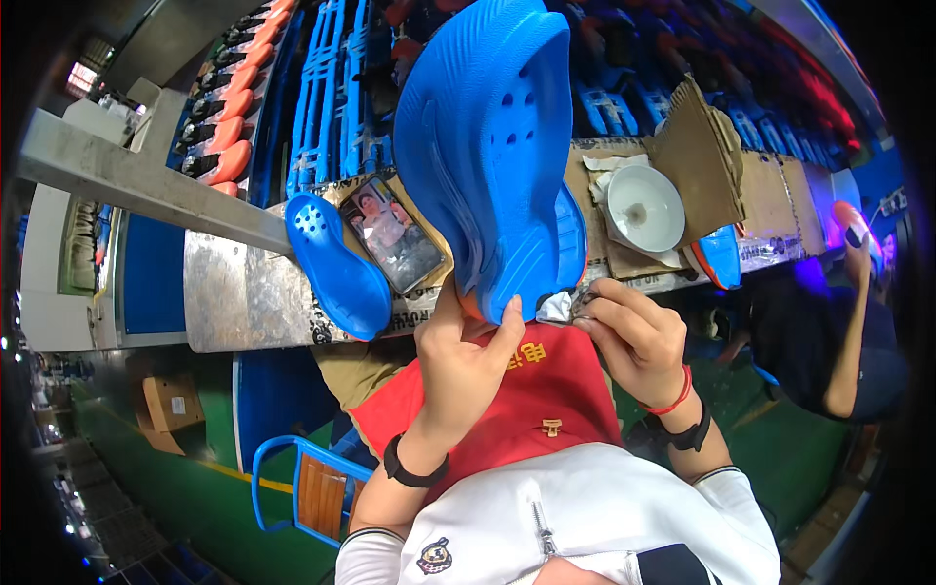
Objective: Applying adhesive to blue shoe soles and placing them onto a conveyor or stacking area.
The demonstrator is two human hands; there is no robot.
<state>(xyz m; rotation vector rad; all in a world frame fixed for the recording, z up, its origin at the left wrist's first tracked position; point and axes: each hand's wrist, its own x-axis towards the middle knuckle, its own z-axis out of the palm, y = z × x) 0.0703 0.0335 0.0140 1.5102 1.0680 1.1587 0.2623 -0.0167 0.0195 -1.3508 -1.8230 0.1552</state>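
Observation:
A large blue shoe sole (487, 166) with round holes and an orange edge stands tilted up in front of me. My left hand (463, 356) grips its lower end, thumb on the inner face and fingers behind. Close to the sole's lower right edge, my right hand (636, 336) has its fingertips pinched on a small crumpled white-and-grey wad (556, 309), seemingly cloth or paper. Partly hidden behind the held sole is another blue sole (573, 234). One more blue sole (336, 268) lies on the bench to the left, beside a phone (395, 234).
A white bowl (645, 208) with a stain inside sits on cardboard, next to an upright cardboard flap (694, 161). Racks of orange-soled shoes (229, 132) line the back left. A grey metal bar (146, 180) crosses at left. Another person (824, 336) is at far right.

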